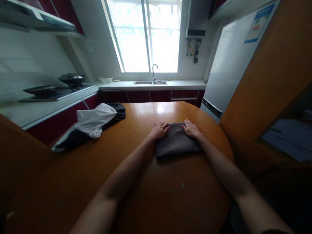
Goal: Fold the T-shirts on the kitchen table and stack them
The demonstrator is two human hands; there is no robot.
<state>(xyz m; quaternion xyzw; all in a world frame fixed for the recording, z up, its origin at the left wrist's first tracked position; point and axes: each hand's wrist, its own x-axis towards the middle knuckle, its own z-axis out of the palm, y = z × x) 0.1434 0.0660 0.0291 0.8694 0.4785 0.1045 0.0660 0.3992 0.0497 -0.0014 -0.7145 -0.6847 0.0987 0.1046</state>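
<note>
A dark grey folded cloth (179, 143), roughly rectangular, lies flat on the wooden table (136, 172). My left hand (159, 130) rests on its far left corner, fingers stretched out and palm down. At the far right part of the cloth, my right hand (191, 129) lies flat in the same way, fingers spread. Neither hand grips anything. Over on the left of the table is a loose heap of clothing, with a white garment (96, 118) on top of black fabric (77, 139).
Beyond the table runs a counter with a sink (143, 83) and faucet (153, 72) under a window. A stove with a lidded pan (71, 78) stands at left. At right are a refrigerator (226, 61) and a wooden frame (268, 74).
</note>
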